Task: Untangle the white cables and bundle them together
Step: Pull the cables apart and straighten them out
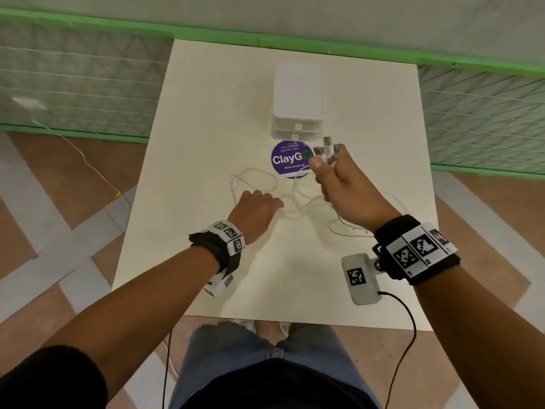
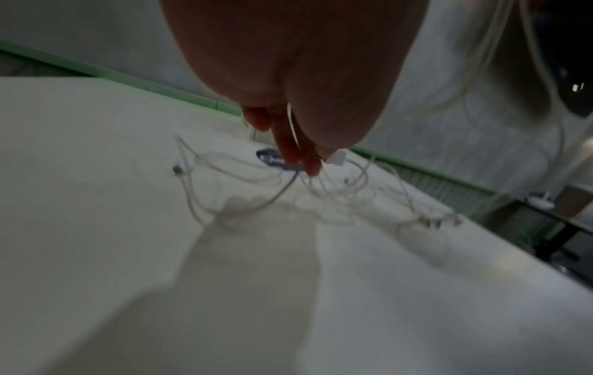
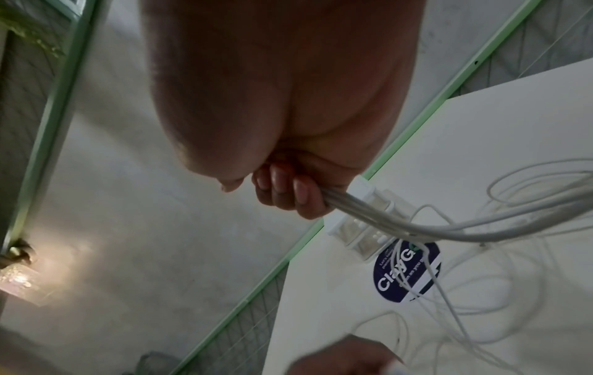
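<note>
Several thin white cables [image 1: 256,178] lie tangled in loops on the white table [image 1: 206,113]. My right hand [image 1: 326,159] is raised above the table and grips the USB plug ends [image 1: 324,144] of several cables. Their cords [image 3: 417,228] run out of its curled fingers [image 3: 289,192] and down to the tangle. My left hand [image 1: 259,202] is low over the tangle, palm down. In the left wrist view its fingers [image 2: 289,152] pinch one cable near a white connector [image 2: 338,157]. Loose plug ends [image 2: 430,223] lie on the table to the right.
A small white drawer box [image 1: 298,98] stands at the back of the table. A round purple sticker [image 1: 287,159] is in front of it, partly under the cables. A green-framed mesh fence [image 1: 88,84] runs behind and beside the table.
</note>
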{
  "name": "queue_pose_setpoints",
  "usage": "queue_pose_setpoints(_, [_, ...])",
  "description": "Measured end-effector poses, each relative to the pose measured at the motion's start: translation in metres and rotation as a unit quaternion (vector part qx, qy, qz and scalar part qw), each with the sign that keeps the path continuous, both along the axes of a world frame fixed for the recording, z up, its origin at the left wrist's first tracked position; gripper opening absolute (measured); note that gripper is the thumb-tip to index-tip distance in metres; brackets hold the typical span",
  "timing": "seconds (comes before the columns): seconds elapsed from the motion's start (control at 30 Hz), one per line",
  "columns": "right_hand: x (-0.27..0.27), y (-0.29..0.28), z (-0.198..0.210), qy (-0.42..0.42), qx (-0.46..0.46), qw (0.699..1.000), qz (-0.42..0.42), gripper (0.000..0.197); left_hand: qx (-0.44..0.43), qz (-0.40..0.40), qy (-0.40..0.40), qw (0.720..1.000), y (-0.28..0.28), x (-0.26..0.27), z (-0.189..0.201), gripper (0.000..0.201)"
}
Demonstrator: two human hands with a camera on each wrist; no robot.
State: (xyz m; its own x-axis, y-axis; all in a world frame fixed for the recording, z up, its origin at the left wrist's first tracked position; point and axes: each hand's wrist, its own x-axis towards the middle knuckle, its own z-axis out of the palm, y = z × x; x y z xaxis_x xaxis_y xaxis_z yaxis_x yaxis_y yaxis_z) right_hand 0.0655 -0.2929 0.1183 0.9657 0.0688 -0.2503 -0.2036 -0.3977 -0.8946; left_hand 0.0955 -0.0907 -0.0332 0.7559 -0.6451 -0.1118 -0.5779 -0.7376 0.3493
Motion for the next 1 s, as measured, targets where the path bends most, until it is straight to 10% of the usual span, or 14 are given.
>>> queue_pose_setpoints(0.33, [-0.001, 0.002, -0.011, -0.013, -0.089, 0.995, 0.054, 0.027, -0.277, 0.057, 0.179, 0.942, -0.016, 0.027, 0.121, 0.014])
queue_pose_setpoints(0.67, [0.001, -0.011, 0.019, 0.032, -0.044, 0.998, 0.032, 0.04, -0.418, 0.148, 0.245, 0.862, -0.028, 0.031, 0.154, 0.016])
queue_pose_setpoints(0.83, [0.002, -0.01, 0.055, -0.01, 0.042, 0.999, -0.006, 0.013, -0.494, 0.132, 0.322, 0.797, -0.043, 0.023, 0.157, 0.052])
queue_pose_setpoints(0.93, [0.004, -0.005, 0.083, -0.078, 0.115, 0.989, -0.058, 0.025, -0.392, 0.009, 0.325, 0.861, -0.061, 0.004, 0.155, 0.086])
queue_pose_setpoints(1.0, [0.004, 0.001, 0.096, -0.096, 0.146, 0.982, -0.072, 0.031, -0.361, 0.024, 0.278, 0.89, -0.084, -0.009, 0.158, 0.07])
